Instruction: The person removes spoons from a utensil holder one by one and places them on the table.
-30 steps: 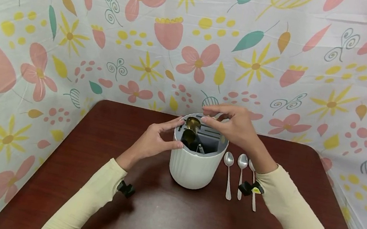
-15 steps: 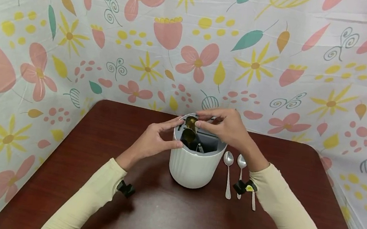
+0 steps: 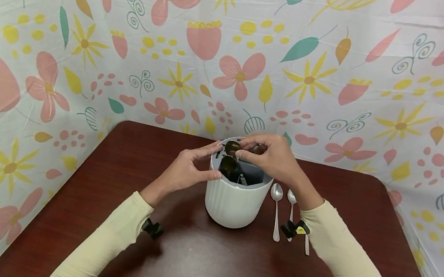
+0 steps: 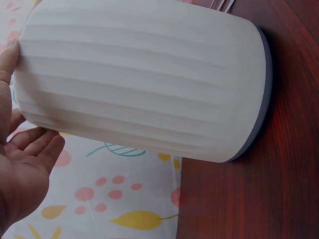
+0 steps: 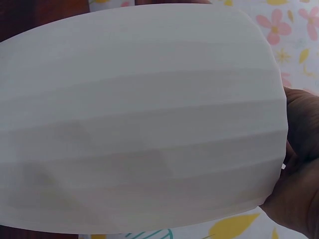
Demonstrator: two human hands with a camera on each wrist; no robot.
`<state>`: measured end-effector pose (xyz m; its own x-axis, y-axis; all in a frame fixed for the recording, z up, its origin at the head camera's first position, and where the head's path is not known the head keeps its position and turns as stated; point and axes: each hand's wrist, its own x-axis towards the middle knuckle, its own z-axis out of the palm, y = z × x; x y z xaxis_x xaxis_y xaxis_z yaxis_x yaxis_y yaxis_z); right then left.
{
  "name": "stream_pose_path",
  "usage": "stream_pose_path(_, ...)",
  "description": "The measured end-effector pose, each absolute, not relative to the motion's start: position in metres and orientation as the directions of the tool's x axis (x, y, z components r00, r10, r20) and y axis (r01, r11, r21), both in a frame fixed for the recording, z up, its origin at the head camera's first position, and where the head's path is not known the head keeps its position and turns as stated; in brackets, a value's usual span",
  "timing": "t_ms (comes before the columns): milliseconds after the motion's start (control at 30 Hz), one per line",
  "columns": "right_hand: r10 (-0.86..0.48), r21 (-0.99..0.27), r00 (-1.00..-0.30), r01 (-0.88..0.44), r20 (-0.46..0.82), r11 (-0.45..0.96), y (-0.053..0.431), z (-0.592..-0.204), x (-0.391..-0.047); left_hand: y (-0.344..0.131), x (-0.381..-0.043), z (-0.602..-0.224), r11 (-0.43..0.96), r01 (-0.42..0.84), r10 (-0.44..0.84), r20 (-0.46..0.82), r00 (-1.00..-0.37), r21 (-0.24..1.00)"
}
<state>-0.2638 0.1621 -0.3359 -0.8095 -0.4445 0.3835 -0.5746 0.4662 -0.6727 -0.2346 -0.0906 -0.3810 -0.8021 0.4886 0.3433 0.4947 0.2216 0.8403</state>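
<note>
Left grip (image 3: pixel 188 171): mine, set wide, thumb and fairly straight fingers apart, touching the rim of the cutlery holder at its left side. Right grip (image 3: pixel 272 157): mine, narrow, thumb and fingertips at the right edge of the upper gold-toned spoon (image 3: pixel 232 148); whether I pinch it I cannot tell. Cutlery holder (image 3: pixel 234 208): one, white, vertically ribbed, rounded at the foot, with a dark blue-grey base band; stands upright on the dark red-brown surface (image 3: pixel 188 265), in front of me. Grey insert (image 3: pixel 255 173), slotted at the back, deep compartment at the front. Contents: the upper gold-toned spoon, bowl up, glossy and dark; a lower gold-toned spoon (image 3: pixel 228 163), just in front of it; a silver utensil end (image 3: pixel 243 179) in the compartment. Changes against one second ago: right grip shifted leftward and drawn narrower, formerly wider and to the right of the upper bowl; that bowl now shows darker; left grip and holder unmoved.
</note>
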Motion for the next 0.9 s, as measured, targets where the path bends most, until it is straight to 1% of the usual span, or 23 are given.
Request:
stream_pose_path(267,-0.409,-0.699,-0.82,-0.562,0.4,0.442,0.162,-0.338,-0.261,-0.091,-0.247,-0.399,0.214,0.519,0.479,0.374,-0.794,0.828)
stream_pose_path(700,-0.339,-0.677,-0.817,-0.576,0.466,0.458,0.163,-0.343,-0.256,-0.092,-0.248,-0.402,0.221,0.544,0.472,0.399,-0.786,0.809)
stream_pose_path(900,-0.312,-0.683,-0.821,-0.571,0.478,0.455,0.164,-0.346,-0.254,-0.092,-0.248,-0.402,0.227,0.537,0.478,0.388,-0.788,0.812)
